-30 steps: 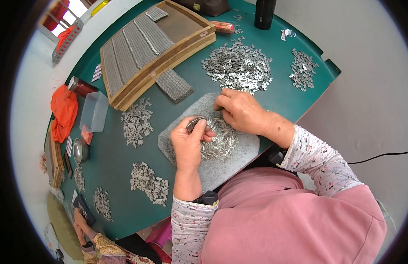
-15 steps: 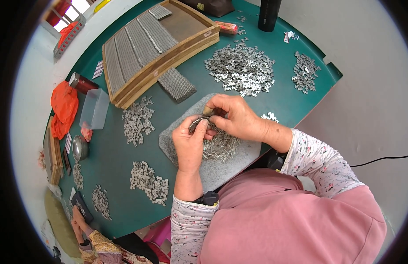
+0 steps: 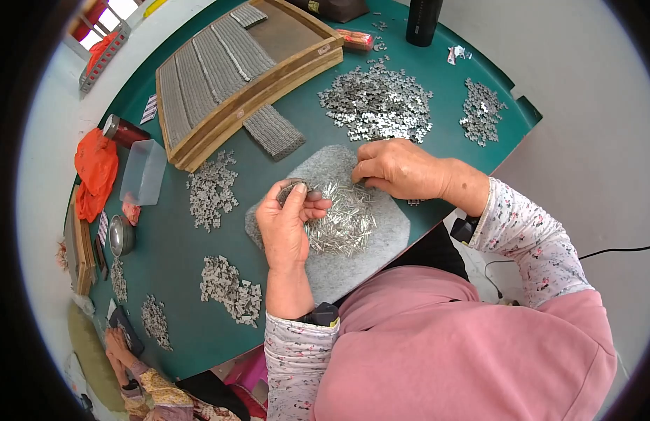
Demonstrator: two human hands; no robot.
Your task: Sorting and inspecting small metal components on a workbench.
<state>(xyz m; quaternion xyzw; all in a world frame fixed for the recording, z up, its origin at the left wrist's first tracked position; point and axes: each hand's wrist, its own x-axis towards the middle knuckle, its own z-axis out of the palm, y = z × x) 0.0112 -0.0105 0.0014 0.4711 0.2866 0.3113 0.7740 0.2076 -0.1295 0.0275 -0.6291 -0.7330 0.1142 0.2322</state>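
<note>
Two bare hands work over a grey felt pad [image 3: 367,245] lying on the green table [image 3: 171,231]. Left hand [image 3: 288,223], at the pad's left edge, has thumb and fingers pinched narrow on a small stack of metal pieces [image 3: 291,189]; right hand [image 3: 395,168], at the pad's far edge, is curled with fingertips down on the loose pile of shiny metal strips [image 3: 342,217] at pad centre. Beyond the pad lies a large heap of silver parts [image 3: 377,105], with a wooden tray [image 3: 234,77] to its left.
</note>
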